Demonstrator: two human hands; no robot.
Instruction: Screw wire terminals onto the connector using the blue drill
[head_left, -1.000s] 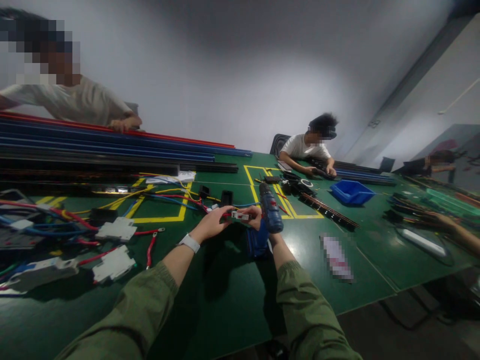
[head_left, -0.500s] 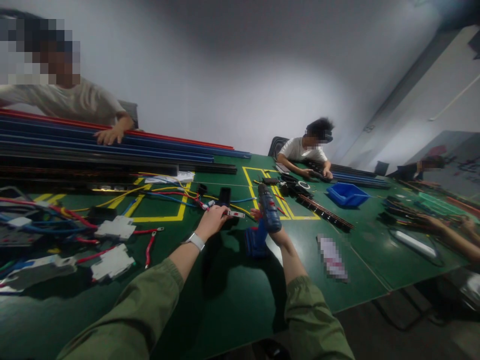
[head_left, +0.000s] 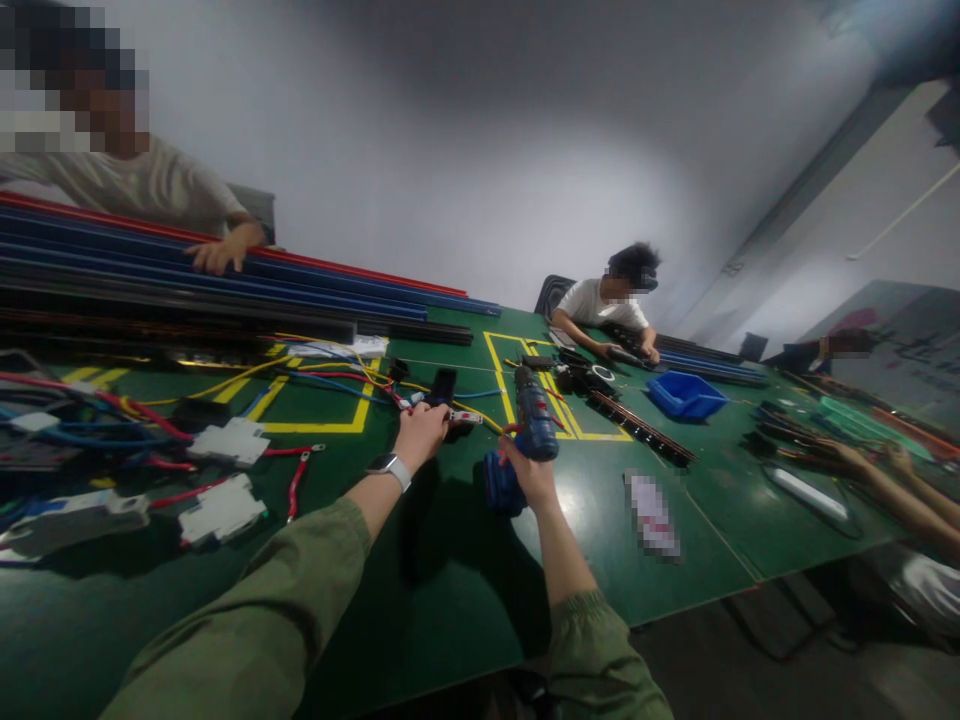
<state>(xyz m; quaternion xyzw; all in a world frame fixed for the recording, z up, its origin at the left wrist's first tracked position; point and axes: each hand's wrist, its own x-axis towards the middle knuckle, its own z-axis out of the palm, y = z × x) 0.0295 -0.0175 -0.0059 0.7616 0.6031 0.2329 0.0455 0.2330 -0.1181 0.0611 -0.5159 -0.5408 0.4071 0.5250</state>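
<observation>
My right hand (head_left: 534, 478) is closed around the handle of a blue cordless drill (head_left: 537, 420), which stands upright on its battery base (head_left: 502, 484). The drill's dark chuck points up and away from me. To its left, my left hand (head_left: 421, 438), with a watch on the wrist, is closed on a dark black part (head_left: 444, 384). A small white piece with red marks (head_left: 466, 416) sticks out to the right from under its fingers. How the two pieces join is hidden by the hand. Red, blue and yellow wires (head_left: 375, 380) lie just beyond my left hand.
White modules (head_left: 229, 442) with red cables cover the left side of the green table (head_left: 420, 640). Long blue and black rails (head_left: 225, 290) lie at the back left, under a co-worker's hand (head_left: 225, 250). A blue bin (head_left: 686, 394) and black strip (head_left: 637, 425) are to the right, near other people.
The fingers of my right hand have wrapped round the drill's handle, and the drill has shifted slightly. My left hand keeps its hold and has moved slightly left. The whole view has shifted a little.
</observation>
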